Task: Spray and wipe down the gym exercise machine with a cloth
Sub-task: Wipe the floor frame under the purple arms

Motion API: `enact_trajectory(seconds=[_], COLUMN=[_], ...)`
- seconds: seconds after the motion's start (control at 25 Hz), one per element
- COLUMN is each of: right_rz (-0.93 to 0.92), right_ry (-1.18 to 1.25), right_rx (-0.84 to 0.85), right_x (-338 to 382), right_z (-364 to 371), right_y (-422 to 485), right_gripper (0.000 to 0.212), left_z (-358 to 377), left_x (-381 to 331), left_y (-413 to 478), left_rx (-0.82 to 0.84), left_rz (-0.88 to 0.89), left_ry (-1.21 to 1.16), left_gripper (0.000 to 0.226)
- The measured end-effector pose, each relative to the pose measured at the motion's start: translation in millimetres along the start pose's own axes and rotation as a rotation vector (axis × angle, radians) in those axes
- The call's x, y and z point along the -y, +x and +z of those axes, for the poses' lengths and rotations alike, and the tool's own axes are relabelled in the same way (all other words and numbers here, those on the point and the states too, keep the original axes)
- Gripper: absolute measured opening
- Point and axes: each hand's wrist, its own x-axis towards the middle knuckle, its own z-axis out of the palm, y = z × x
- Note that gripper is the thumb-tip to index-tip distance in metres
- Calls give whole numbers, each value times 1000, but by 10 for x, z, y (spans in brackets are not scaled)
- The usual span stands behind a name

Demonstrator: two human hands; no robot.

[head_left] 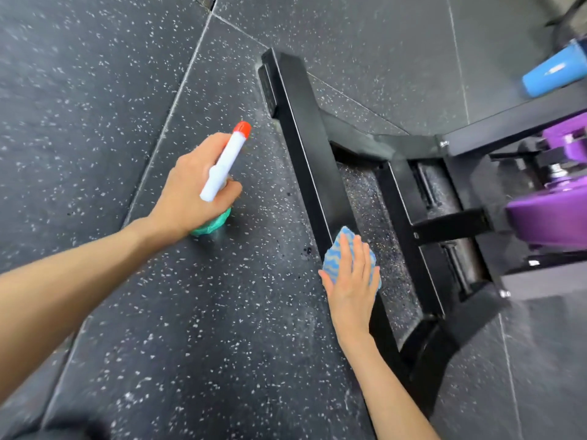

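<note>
A black steel machine frame (301,122) lies low on the floor, its long base bar running from the upper middle down to the lower right. My right hand (351,281) presses a blue-and-white striped cloth (338,249) flat against that bar, fingers straight. My left hand (190,188) grips a spray bottle (227,160) with a white head, an orange-red nozzle and a green body, held above the floor to the left of the bar. The nozzle points up and to the right toward the frame.
Dark speckled rubber floor tiles (127,90) surround the frame. Purple machine parts (546,217) and a bolt sit at the right edge. A blue cylinder (552,74) lies at the upper right beyond a black crossbar.
</note>
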Motion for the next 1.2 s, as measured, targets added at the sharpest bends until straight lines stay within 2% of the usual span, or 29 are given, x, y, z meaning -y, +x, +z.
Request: enact_trajectory(seconds=[0.12,0.2,0.44,0.64,0.8,0.96,1.08,1.2], right_rz=[29,36,155,293,401,506,520,584], right_ry=[-46,-67,-44,51,104,177,276,352], right_rx=[31,45,144,204,286,352,298,239], right_x=[-367,-603,-1061,-1311,-1427,-1572,-1643,-1569], right_z=[-70,-102,-208,-251,-323,-336,-321,-324], right_y=[-727,-1184,-2221,-2735,-2952,-3231,-3362,-3326], right_gripper=[83,73,58,60,68,78,85,89], left_z=[10,40,340,709,864,1035,1169,1215], left_x=[-33,-94,-460,-951,-1228,-1407,-1464,-1438], left_y=[-32,-107,-337,-468,-543,-641,-653,-645], left_rx=[25,53,371,644,775,841,894,861], left_rz=[26,55,215,362,376,365,338,244], left_ry=[60,82,72,10,-9,-42,-88,-100], left_gripper=[43,44,44,57,50,38,35,36])
